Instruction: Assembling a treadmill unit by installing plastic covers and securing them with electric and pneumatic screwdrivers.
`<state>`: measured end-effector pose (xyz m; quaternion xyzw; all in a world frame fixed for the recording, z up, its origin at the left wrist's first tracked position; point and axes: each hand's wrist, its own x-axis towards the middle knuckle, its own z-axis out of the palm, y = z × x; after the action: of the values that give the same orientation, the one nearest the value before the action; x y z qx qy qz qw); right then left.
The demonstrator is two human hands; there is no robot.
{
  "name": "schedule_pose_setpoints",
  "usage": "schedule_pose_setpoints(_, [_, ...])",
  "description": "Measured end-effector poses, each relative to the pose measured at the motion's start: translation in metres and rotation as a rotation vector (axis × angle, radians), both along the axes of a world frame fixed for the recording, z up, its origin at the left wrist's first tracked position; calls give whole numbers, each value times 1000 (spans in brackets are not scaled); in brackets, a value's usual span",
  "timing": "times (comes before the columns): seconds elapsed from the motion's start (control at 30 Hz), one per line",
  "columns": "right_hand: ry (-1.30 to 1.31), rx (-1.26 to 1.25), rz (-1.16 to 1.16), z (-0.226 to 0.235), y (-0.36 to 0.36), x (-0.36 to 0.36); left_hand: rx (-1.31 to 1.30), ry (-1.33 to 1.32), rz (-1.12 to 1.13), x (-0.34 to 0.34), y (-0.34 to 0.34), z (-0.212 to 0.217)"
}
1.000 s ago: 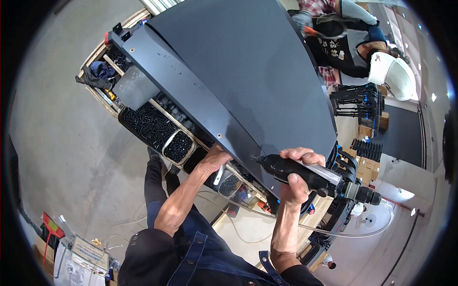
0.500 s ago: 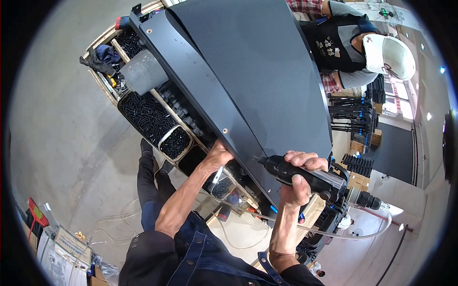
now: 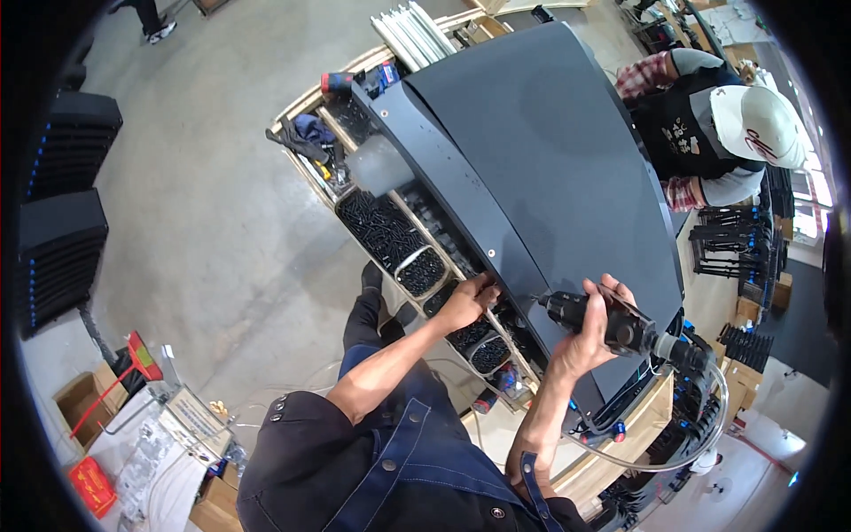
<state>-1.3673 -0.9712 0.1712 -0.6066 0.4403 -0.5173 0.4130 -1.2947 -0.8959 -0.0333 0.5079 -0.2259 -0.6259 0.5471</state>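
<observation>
Grey concrete floor [image 3: 239,204], smooth dark panel [image 3: 550,160], right fingers [image 3: 596,310] wrapping cylindrical black tool [image 3: 631,332], left fingers [image 3: 481,289] curled, hold unclear.

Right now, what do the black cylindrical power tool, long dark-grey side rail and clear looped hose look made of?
Black cylindrical power tool: plastic or coated metal, can't tell; dark body, mostly dull.
Long dark-grey side rail: painted metal or moulded plastic, satin; smooth, even colour, small scuffs.
Clear looped hose: probably flexible plastic, glossy; see-through, smoothly bent.

Panel [image 3: 550,160] shows dark grey; side rail [image 3: 456,182] bluish grey. Power tool [image 3: 628,335] black. Co-worker's sleeves [image 3: 644,75], far right, red-and-white plaid; cap [image 3: 753,120] white.
</observation>
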Motion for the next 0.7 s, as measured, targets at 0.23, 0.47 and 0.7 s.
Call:
schedule_pose_setpoints(0.23, [-176, 75, -56, 9, 10, -20, 92, -1012, 34, 88, 40, -54])
schedule_pose_setpoints(0.47, [-49, 33, 57, 19, 2, 2, 116, -1272, -19, 156, 51, -64])
schedule_pose_setpoints(0.7, [-391, -81, -246, 94, 26, -57, 157, 815, -275, 49, -15, -34])
